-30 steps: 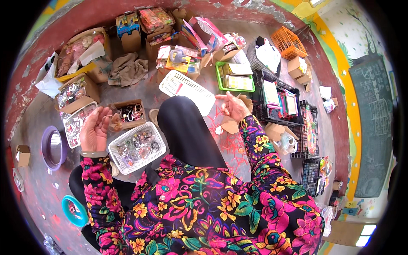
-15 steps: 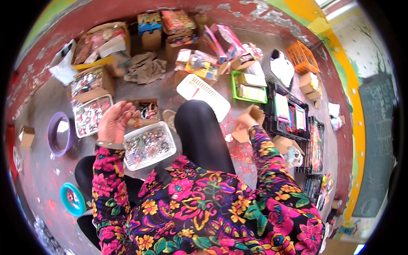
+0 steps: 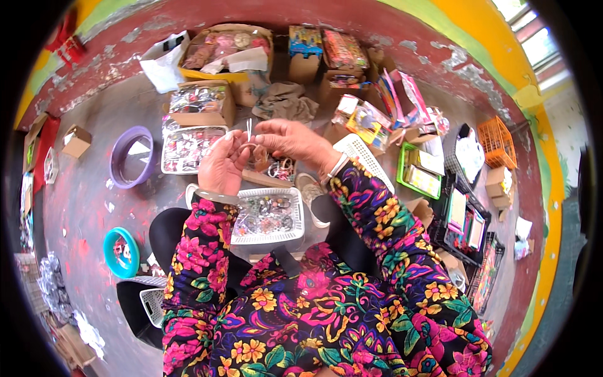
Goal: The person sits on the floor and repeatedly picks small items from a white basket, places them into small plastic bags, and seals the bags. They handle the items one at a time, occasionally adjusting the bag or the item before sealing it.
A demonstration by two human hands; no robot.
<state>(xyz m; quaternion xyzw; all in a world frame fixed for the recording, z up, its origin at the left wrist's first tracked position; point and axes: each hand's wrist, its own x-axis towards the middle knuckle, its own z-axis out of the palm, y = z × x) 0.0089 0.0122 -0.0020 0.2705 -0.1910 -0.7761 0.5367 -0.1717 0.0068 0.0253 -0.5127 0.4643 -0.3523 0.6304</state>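
My left hand is raised over the cardboard box, its fingers pinching a small brownish-pink ring, like a hair tie. From the right, my right hand has its bent fingers at the same spot, and what they grip is hard to make out. A thin whitish strip sticks up between the fingertips of both hands. Dark and light bands lie in the cardboard box. Below my hands a white plastic basket holds many small clear packets.
Another white basket of packets is left of my hands, near a purple basin and a teal basin. Right are a white slotted tray, a green crate and black crates. Full boxes line the back wall.
My right hand has come from a cardboard box on the right over to my left hand. The thin strip now shows between them. The view has swung left.
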